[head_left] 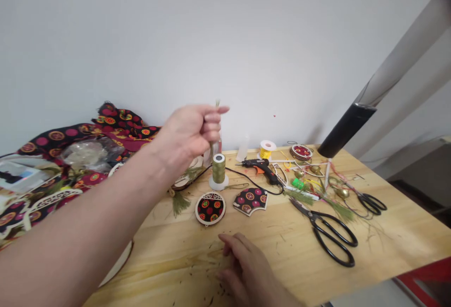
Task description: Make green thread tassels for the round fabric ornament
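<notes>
My left hand [200,126] is raised above the back of the table, its fingers pinched on a bit of green thread [217,103] that shows above the fingertips. Below it, a spool of olive-green thread [219,168] stands upright on its white base. My right hand [248,267] is low over the front of the table, fingers loosely bent and apart, with nothing visible in it. Ahead of that hand lie a round wooden-framed pendant [210,208] with patterned fabric and a scalloped fabric-covered piece [250,201].
To the right are large black-handled scissors [326,232], smaller scissors [372,203], a glue gun [260,168], a yellow spool [267,149] and a black cylinder [347,128]. Patterned fabric [120,124] and a plastic bag [86,154] are heaped at left. The wall rises behind.
</notes>
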`<state>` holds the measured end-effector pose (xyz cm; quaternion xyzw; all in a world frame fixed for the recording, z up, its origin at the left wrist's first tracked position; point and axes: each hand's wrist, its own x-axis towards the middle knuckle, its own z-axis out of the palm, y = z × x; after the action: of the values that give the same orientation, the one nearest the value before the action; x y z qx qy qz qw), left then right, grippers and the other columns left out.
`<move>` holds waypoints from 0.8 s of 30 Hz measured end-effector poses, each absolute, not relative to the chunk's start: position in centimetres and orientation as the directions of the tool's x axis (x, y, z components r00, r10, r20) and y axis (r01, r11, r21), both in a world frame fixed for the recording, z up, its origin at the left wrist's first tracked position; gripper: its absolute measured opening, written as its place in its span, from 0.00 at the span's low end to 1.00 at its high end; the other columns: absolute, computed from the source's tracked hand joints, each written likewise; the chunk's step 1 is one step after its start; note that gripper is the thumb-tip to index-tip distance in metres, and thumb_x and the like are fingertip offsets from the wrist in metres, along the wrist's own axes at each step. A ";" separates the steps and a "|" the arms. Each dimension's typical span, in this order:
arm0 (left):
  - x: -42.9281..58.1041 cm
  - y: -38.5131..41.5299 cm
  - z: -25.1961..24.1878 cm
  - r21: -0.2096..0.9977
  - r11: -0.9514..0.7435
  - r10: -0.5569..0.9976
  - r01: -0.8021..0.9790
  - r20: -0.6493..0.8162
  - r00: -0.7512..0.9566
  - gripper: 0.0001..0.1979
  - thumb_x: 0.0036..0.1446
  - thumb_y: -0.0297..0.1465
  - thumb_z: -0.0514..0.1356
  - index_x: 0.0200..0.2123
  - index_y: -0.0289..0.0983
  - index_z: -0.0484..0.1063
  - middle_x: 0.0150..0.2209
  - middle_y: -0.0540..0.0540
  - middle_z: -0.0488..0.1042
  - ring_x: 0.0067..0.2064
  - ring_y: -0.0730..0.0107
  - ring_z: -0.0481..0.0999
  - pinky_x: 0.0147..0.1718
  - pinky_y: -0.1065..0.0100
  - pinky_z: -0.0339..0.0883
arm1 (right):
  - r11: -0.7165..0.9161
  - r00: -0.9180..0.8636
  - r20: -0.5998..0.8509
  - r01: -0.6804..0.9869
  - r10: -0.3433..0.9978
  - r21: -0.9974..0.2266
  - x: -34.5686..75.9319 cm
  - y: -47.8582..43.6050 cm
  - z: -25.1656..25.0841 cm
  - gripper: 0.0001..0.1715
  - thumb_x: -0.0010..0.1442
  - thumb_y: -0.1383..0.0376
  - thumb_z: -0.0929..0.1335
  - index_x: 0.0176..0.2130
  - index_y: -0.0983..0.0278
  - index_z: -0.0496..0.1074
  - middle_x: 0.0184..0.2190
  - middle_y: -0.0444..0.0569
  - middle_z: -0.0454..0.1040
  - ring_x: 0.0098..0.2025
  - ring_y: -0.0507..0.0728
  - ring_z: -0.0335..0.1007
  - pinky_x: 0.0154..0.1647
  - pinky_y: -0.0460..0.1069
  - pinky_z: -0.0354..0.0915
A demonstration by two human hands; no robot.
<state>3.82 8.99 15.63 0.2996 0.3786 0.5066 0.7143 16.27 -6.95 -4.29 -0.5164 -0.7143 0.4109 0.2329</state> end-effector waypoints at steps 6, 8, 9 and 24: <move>3.9 3.3 18.8 0.899 0.156 0.942 -0.410 -0.011 0.334 0.23 0.61 0.20 0.34 0.32 0.19 0.68 0.21 0.55 0.44 0.17 0.96 0.47 0.23 0.78 0.37 | 0.193 -0.354 -0.011 0.535 0.935 -0.823 16.7 -7.4 -4.6 0.32 0.49 0.75 0.65 0.54 0.63 0.64 0.43 0.52 0.70 0.44 0.56 0.66 0.47 0.50 0.63; 2.7 0.6 16.2 0.896 0.276 0.929 -0.347 -0.156 0.335 0.11 0.58 0.26 0.52 0.31 0.26 0.73 0.19 0.57 0.46 0.16 0.90 0.47 0.18 0.80 0.37 | 0.236 -0.351 0.036 0.547 0.936 -0.803 17.4 -7.4 -4.1 0.26 0.50 0.74 0.65 0.50 0.63 0.67 0.40 0.50 0.71 0.41 0.55 0.67 0.44 0.48 0.64; 2.0 -0.6 14.3 0.887 0.330 0.916 -0.323 -0.219 0.335 0.08 0.53 0.28 0.59 0.28 0.28 0.74 0.17 0.57 0.47 0.16 0.87 0.46 0.15 0.80 0.38 | 0.247 -0.340 0.048 0.570 0.939 -0.784 17.9 -7.4 -3.8 0.21 0.52 0.73 0.65 0.46 0.62 0.70 0.38 0.49 0.72 0.40 0.55 0.68 0.42 0.48 0.64; -0.1 -7.4 -0.7 0.726 0.640 0.763 -0.250 -0.638 0.103 0.16 0.41 0.39 0.68 0.26 0.31 0.77 0.13 0.60 0.52 0.14 0.87 0.44 0.14 0.77 0.35 | 0.323 -0.172 0.280 0.639 0.944 -0.698 19.4 -5.7 -1.4 0.09 0.61 0.69 0.61 0.34 0.63 0.71 0.32 0.48 0.73 0.34 0.54 0.70 0.36 0.47 0.65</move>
<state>-0.10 -7.36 -0.73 0.2269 0.5658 0.3582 0.7072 19.40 -5.72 -1.43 -0.5394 -0.7339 0.2177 0.3507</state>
